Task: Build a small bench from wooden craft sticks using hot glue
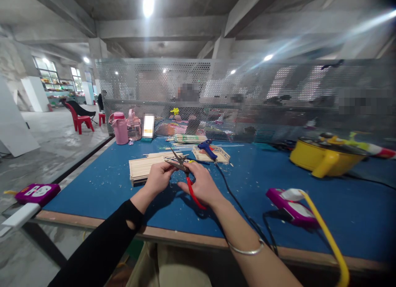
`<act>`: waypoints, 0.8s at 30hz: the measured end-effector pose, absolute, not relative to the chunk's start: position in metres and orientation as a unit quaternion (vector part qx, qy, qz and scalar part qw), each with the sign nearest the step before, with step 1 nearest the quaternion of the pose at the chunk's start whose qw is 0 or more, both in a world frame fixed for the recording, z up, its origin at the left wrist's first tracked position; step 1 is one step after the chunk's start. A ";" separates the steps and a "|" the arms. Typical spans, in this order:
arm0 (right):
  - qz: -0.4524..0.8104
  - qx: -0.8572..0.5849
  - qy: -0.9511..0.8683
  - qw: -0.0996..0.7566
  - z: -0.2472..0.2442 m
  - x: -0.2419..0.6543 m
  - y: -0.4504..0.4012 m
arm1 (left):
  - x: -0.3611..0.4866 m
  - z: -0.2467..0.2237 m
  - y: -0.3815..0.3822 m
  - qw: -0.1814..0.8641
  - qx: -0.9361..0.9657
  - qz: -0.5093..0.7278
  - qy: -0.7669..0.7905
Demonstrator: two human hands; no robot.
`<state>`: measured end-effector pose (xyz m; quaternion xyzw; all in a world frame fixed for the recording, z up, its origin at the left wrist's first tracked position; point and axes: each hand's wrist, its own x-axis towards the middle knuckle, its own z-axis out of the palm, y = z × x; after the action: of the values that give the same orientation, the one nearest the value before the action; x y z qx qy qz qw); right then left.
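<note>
Because the left hand (159, 176) has its fingertips by the parted blades of the red-handled metal scissors (192, 193), gripped in the right hand (202, 183), a slip might nick them; left grip unclear. Pale slatted wooden piece (147, 166) just beyond, on the blue surface (105, 192): a bump could shift it.

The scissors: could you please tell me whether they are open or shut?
Open: the scissors, in the right hand, show their two blades spread in a V, tips apart.
</note>
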<state>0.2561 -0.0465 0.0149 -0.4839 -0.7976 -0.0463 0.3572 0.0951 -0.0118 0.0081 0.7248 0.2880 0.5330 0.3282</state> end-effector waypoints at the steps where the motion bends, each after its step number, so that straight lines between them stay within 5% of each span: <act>1: -0.047 -0.482 -0.799 0.357 0.015 0.256 -0.047 | 0.095 0.008 -0.012 0.327 0.725 0.532 0.290; 15: 0.008 -0.472 -0.781 0.410 0.013 0.253 -0.047 | 0.099 0.009 -0.018 0.331 0.726 0.532 0.282; 24: 0.066 -0.519 -0.645 0.558 0.016 0.253 -0.044 | 0.103 0.018 -0.014 0.658 0.509 0.490 0.259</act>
<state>0.2527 -0.0442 0.0158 -0.5188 -0.6445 0.0663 0.5577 0.1034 -0.0143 0.0177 0.5095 0.2592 0.4896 0.6584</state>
